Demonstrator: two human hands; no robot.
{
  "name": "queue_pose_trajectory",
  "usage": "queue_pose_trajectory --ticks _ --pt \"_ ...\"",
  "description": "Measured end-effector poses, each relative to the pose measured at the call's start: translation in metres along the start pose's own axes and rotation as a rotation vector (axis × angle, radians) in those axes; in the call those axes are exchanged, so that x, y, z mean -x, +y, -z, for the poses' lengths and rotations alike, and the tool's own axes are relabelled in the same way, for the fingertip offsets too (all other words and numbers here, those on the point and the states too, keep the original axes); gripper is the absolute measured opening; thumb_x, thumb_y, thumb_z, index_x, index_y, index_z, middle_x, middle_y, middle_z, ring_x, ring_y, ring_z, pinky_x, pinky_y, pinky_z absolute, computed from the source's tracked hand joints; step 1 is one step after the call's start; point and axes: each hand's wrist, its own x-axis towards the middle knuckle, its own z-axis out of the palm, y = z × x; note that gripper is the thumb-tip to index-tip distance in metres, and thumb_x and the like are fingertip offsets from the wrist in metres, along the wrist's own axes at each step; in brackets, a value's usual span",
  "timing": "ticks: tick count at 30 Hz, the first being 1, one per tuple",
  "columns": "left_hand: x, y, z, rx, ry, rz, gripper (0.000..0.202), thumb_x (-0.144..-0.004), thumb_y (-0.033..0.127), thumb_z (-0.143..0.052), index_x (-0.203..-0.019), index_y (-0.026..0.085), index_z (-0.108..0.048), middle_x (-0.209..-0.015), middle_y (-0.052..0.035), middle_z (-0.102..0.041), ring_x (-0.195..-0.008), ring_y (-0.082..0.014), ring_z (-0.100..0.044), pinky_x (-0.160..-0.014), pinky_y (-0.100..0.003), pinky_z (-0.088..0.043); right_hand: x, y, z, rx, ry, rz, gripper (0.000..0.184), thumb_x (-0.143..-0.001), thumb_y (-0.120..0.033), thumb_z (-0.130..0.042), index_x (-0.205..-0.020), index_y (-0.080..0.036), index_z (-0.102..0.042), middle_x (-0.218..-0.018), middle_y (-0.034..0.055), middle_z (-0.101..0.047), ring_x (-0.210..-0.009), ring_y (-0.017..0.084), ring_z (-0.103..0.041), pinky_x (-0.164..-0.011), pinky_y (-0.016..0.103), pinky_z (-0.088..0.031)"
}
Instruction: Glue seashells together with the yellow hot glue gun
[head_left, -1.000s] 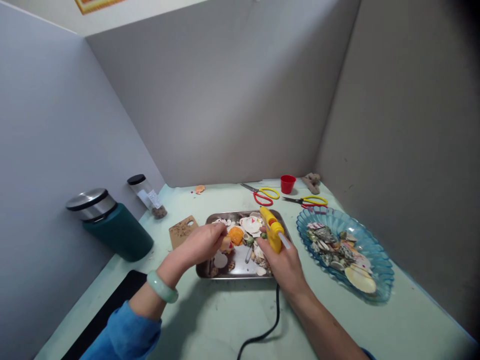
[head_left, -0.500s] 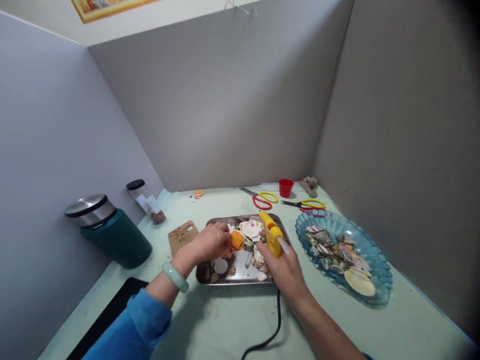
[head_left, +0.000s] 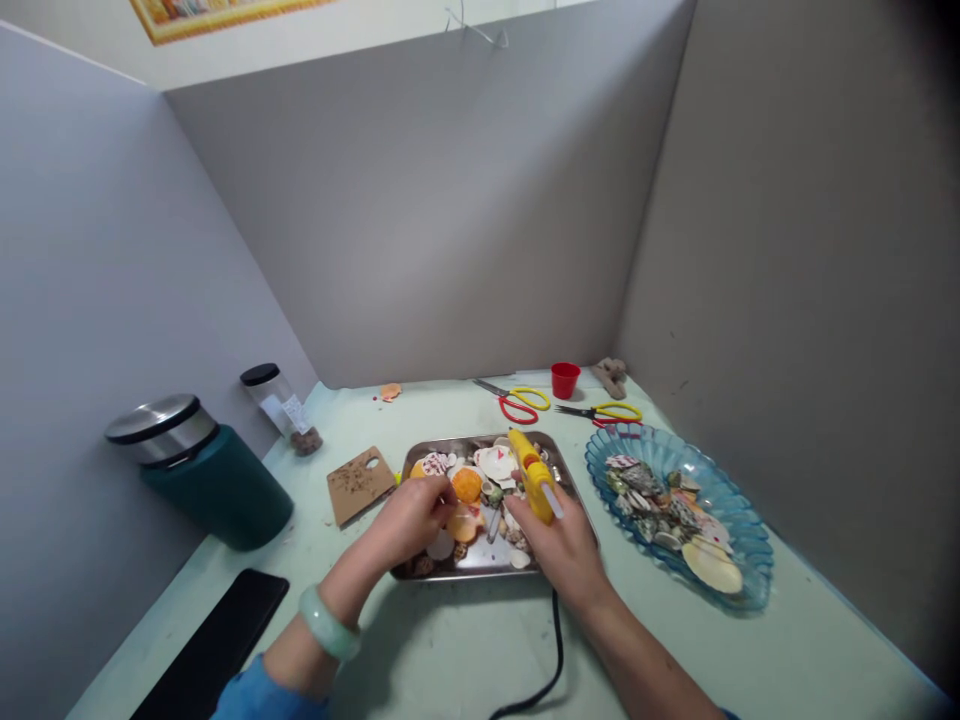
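My right hand (head_left: pixel 564 545) is wrapped round a yellow hot glue gun (head_left: pixel 535 472), with a white glue stick jutting from its back and a black cord trailing below. Over the left part of a metal tray (head_left: pixel 480 576), my left hand (head_left: pixel 417 512) has its fingers pinched together; whatever they hold is too small or hidden to name. Shells fill much of the tray, among them an orange shell (head_left: pixel 467 485) and a white scallop-like shell (head_left: pixel 496 462) with a small red mark.
A blue glass dish (head_left: pixel 756 560) of shells stands at right. Two scissors (head_left: pixel 517 401), a red cup (head_left: pixel 565 380) and driftwood (head_left: pixel 611 376) lie behind. At left are a brown board (head_left: pixel 360 487), a jar (head_left: pixel 281 408), a green flask (head_left: pixel 217 485) and a black phone-like slab (head_left: pixel 217 640).
My left hand has drawn back toward me and slightly left, uncovering shells at the tray's left side. My right hand still grips the glue gun. The view has shifted slightly.
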Motion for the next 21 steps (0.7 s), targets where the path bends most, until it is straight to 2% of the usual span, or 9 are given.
queue_pose_trajectory --ticks 3,5,8,10,12,16,18,21 --pt "0.006 0.008 -0.001 0.088 0.102 -0.011 0.013 -0.079 0.016 -0.051 -0.078 0.018 -0.064 -0.087 -0.0061 -0.069 -0.080 -0.0192 -0.062 -0.071 -0.028 -0.044 0.002 0.000 0.000 -0.006 -0.004 0.020 0.034 -0.078 -0.042 -0.063 -0.100 -0.017 -0.066 -0.071 0.0015 -0.066 -0.064 0.020 -0.058 -0.057 0.028 -0.044" --pt "0.009 0.014 -0.002 0.239 0.176 0.046 0.012 -0.080 0.019 -0.051 -0.077 0.019 -0.063 -0.077 -0.0037 -0.068 -0.071 -0.0175 -0.061 -0.067 -0.028 -0.045 0.002 0.001 -0.001 -0.053 -0.048 -0.019 0.040 -0.078 -0.045 -0.062 -0.107 -0.017 -0.066 -0.062 -0.0015 -0.061 -0.056 0.018 -0.055 -0.053 0.028 -0.043" --pt "0.012 0.022 -0.005 0.646 0.153 0.145 0.012 -0.079 0.027 -0.054 -0.076 0.018 -0.061 -0.060 0.0015 -0.060 -0.054 -0.0138 -0.056 -0.056 -0.025 -0.044 0.001 0.003 -0.002 -0.107 -0.077 -0.076 0.044 -0.078 -0.047 -0.063 -0.110 -0.017 -0.065 -0.058 -0.0032 -0.056 -0.049 0.016 -0.050 -0.048 0.027 -0.041" --pt "0.013 0.028 -0.009 0.888 0.120 0.166 0.014 -0.076 0.032 -0.058 -0.074 0.017 -0.059 -0.056 0.0029 -0.057 -0.049 -0.0122 -0.054 -0.051 -0.024 -0.044 0.000 0.004 -0.004 -0.121 -0.051 -0.075 0.042 -0.076 -0.047 -0.066 -0.105 -0.017 -0.067 -0.061 -0.0017 -0.059 -0.050 0.015 -0.050 -0.047 0.027 -0.041" --pt "0.013 0.032 -0.015 1.026 0.096 0.173 0.018 -0.074 0.034 -0.061 -0.074 0.017 -0.058 -0.055 0.0033 -0.057 -0.046 -0.0113 -0.053 -0.049 -0.024 -0.043 -0.001 0.004 -0.007 -0.146 -0.029 -0.057 0.041 -0.074 -0.045 -0.068 -0.103 -0.016 -0.067 -0.067 -0.0001 -0.062 -0.053 0.015 -0.053 -0.048 0.026 -0.043" --pt "0.010 0.032 -0.027 1.127 0.044 0.181 0.023 -0.071 0.039 -0.064 -0.074 0.017 -0.058 -0.053 0.0032 -0.057 -0.044 -0.0115 -0.052 -0.045 -0.023 -0.042 -0.003 0.003 -0.012 -0.164 -0.007 -0.036 0.038 -0.071 -0.040 -0.070 -0.100 -0.015 -0.067 -0.071 0.0011 -0.065 -0.057 0.016 -0.057 -0.051 0.026 -0.047" --pt "0.008 0.027 -0.030 1.124 0.027 0.188 0.025 -0.075 0.042 -0.060 -0.077 0.017 -0.059 -0.055 0.0015 -0.059 -0.047 -0.0135 -0.055 -0.048 -0.025 -0.044 -0.004 0.002 -0.012 -0.141 0.010 -0.042 0.034 -0.069 -0.037 -0.070 -0.094 -0.015 -0.068 -0.071 0.0015 -0.066 -0.057 0.016 -0.058 -0.052 0.027 -0.048" --pt "0.006 0.015 -0.030 0.870 0.120 0.161 0.024 -0.084 0.037 -0.051 -0.087 0.017 -0.063 -0.074 -0.0046 -0.067 -0.065 -0.0178 -0.062 -0.063 -0.030 -0.049 -0.006 0.002 -0.012 -0.084 0.048 -0.065 0.031 -0.070 -0.036 -0.069 -0.093 -0.016 -0.068 -0.073 0.0030 -0.069 -0.063 0.019 -0.062 -0.056 0.028 -0.049"
